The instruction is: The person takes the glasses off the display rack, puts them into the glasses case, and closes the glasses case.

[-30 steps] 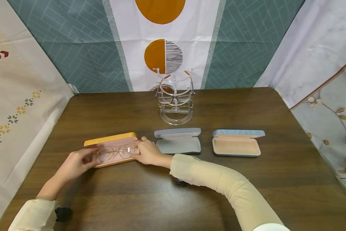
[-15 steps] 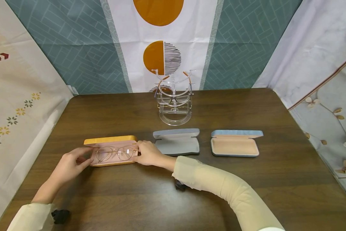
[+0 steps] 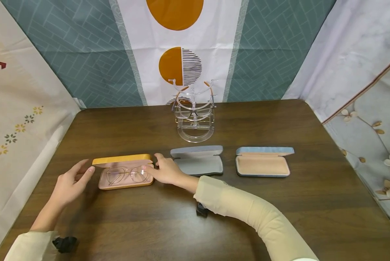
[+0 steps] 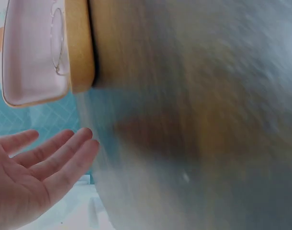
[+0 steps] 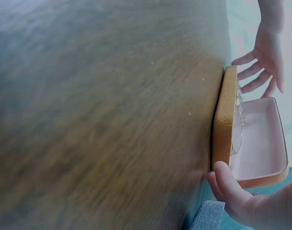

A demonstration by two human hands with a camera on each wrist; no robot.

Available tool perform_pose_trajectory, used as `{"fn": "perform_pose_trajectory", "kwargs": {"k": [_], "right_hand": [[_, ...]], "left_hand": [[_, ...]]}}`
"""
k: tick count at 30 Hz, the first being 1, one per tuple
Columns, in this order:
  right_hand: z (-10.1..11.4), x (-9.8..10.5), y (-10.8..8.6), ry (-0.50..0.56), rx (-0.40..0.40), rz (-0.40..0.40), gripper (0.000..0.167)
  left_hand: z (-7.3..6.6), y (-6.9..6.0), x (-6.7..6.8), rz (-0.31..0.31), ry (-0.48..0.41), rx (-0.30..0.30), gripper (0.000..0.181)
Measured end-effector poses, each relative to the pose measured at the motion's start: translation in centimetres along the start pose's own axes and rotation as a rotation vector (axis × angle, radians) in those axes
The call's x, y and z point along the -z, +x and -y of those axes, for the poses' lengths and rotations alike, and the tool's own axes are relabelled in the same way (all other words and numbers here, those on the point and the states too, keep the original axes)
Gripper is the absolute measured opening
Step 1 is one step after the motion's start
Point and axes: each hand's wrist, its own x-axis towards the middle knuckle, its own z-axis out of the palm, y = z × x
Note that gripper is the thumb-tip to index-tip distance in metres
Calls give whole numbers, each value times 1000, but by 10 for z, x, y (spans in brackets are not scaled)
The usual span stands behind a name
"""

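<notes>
The yellow glasses case (image 3: 122, 158) stands with its lid raised, and thin round-framed glasses (image 3: 128, 172) lie in its pink inside. My left hand (image 3: 67, 186) is off the case's left end, fingers spread and holding nothing; the left wrist view shows this hand (image 4: 50, 175) apart from the case (image 4: 80, 48). At the right end is my right hand (image 3: 169, 171), thumb by the inner edge. In the right wrist view, this hand's (image 5: 244, 203) thumb and a finger lie by the case's corner (image 5: 223, 129); contact is unclear.
An open grey case (image 3: 199, 165) sits just right of my right hand, with an open blue case (image 3: 263, 166) farther right. Behind them stands a clear display rack (image 3: 195, 138) holding glasses. Patterned cloths hang behind and beside the table (image 3: 214, 224).
My left hand has let go of the yellow case and moved left. The case has straightened from its earlier slant. My right hand's fingers have loosened and spread at its right end.
</notes>
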Motion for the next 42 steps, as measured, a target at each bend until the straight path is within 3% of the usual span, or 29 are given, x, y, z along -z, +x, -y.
{"fn": "perform_pose_trajectory", "kwargs": {"k": [9,19,24,29,37,42], "right_hand": [[4,-3,9,116,-41,-30,56],[5,-6,16,158,-60,-59,56],[4,-9,16,152,-12,-72,48],[3,-8,16,127,32,-64,43],[0,-6,17,120,65,-39,42],[0,-6,18,91,57,-25,44]], "left_hand": [[-10,11,-3,51,-185,78,58],[-20,19,-6,91,-244,129,63],[-20,21,-8,80,-230,140,62],[-17,23,-8,116,-288,165,63],[-14,26,-4,231,-372,149,60],[-10,25,-2,255,-423,122,54]]}}
